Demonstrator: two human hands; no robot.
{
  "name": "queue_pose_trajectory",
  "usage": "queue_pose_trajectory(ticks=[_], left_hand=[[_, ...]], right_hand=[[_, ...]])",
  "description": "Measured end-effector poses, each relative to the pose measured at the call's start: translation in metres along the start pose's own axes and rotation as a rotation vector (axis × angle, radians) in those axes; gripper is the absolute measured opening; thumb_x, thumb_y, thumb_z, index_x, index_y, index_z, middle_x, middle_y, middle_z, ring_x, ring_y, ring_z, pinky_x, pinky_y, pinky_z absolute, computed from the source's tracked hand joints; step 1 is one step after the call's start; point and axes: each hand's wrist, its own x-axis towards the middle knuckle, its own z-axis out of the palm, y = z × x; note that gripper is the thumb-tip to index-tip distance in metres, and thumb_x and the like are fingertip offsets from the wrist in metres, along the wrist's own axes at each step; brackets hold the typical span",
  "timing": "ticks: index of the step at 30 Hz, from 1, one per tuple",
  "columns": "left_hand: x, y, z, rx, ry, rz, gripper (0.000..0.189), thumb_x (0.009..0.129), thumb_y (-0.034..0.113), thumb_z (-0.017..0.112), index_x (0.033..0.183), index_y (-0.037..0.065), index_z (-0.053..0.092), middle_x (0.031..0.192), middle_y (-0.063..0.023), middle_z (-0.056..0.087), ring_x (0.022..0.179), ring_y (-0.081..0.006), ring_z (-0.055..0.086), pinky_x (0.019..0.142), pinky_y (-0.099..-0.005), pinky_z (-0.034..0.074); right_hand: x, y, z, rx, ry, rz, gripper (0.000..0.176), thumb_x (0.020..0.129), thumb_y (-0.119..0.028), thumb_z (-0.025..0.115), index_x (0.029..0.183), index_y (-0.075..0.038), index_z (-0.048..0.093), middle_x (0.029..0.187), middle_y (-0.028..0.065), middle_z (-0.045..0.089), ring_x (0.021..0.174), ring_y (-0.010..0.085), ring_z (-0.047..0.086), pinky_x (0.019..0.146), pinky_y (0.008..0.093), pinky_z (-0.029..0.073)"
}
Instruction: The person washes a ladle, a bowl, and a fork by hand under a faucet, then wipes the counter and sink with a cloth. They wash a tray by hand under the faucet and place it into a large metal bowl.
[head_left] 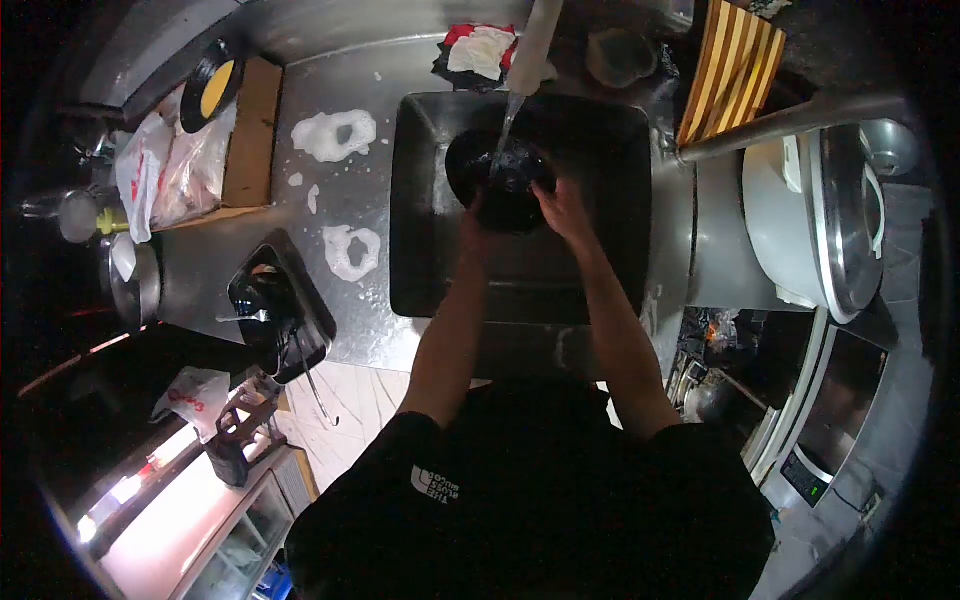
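A round black bowl (468, 165) is held over the dark sink basin (425, 270) while water runs into it from the faucet (532, 60). My right hand (562, 207) grips the bowl's right rim, thumb along the edge. On the near left side, my left hand (474, 218) holds the bowl too; its fingers are mostly hidden in shadow beneath it. The bowl's dark wall is hard to tell from the basin behind.
Soap foam (335, 135) lies on the steel counter left of the sink. Cloths (482, 50) sit behind the basin. A black tray with utensils (318, 325) and a cardboard box (258, 130) stand left. On the right are a large white pot (775, 220) and a striped board (730, 75).
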Motion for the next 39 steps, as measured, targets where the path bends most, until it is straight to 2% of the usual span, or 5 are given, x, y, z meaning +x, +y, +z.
queue_pose_trajectory(ticks=[6, 9, 19, 30, 39], left_hand=[[-0.058, 0.059, 0.066, -0.256, -0.257, -0.122, 0.042, 0.091, 0.033, 0.051, 0.121, 0.005, 0.048, 0.117, -0.0101, 0.055, 0.106, -0.0230, 0.052, 0.094, -0.0385, 0.040], [-0.047, 0.062, 0.050, 0.907, -0.151, 0.981, 0.046, 0.092, 0.038, 0.047, 0.124, 0.004, 0.044, 0.122, -0.0129, 0.050, 0.109, -0.0235, 0.049, 0.093, -0.0372, 0.040], [-0.066, 0.065, 0.007, 0.284, -0.044, -0.135, 0.075, 0.087, 0.053, 0.048, 0.138, 0.003, 0.025, 0.136, -0.0110, 0.038, 0.121, -0.0273, 0.041, 0.096, -0.0382, 0.038], [-0.016, 0.056, 0.017, 0.424, 0.093, -0.050, 0.049, 0.086, 0.051, 0.051, 0.106, 0.006, 0.057, 0.093, -0.0039, 0.058, 0.083, -0.0167, 0.055, 0.072, -0.0310, 0.045], [-0.026, 0.080, 0.082, 1.031, 0.018, 0.479, 0.034, 0.084, 0.030, 0.064, 0.083, -0.004, 0.067, 0.074, -0.0015, 0.062, 0.067, -0.0092, 0.053, 0.064, -0.0265, 0.045]], right_hand=[[-0.022, 0.072, 0.031, 0.466, -0.007, 0.563, 0.053, 0.086, -0.026, 0.058, 0.131, -0.005, 0.040, 0.128, 0.0131, 0.048, 0.111, 0.0284, 0.051, 0.092, 0.0416, 0.042], [-0.044, 0.098, 0.081, 1.582, -0.170, 0.667, 0.043, 0.085, -0.018, 0.059, 0.125, -0.009, 0.048, 0.125, 0.0089, 0.051, 0.108, 0.0235, 0.053, 0.095, 0.0398, 0.041], [-0.049, 0.135, 0.032, 1.734, -0.708, 0.730, 0.045, 0.081, -0.031, 0.056, 0.120, -0.009, 0.051, 0.119, 0.0107, 0.055, 0.105, 0.0229, 0.055, 0.091, 0.0399, 0.044], [-0.005, -0.048, 0.008, -0.521, -0.182, -0.142, 0.065, 0.067, -0.024, 0.074, 0.124, -0.010, 0.046, 0.119, 0.0176, 0.046, 0.111, 0.0318, 0.044, 0.094, 0.0429, 0.036], [0.004, -0.011, -0.001, -0.043, 0.052, 0.117, 0.059, 0.078, -0.038, 0.066, 0.123, -0.006, 0.047, 0.119, 0.0185, 0.050, 0.111, 0.0304, 0.048, 0.095, 0.0367, 0.036]])
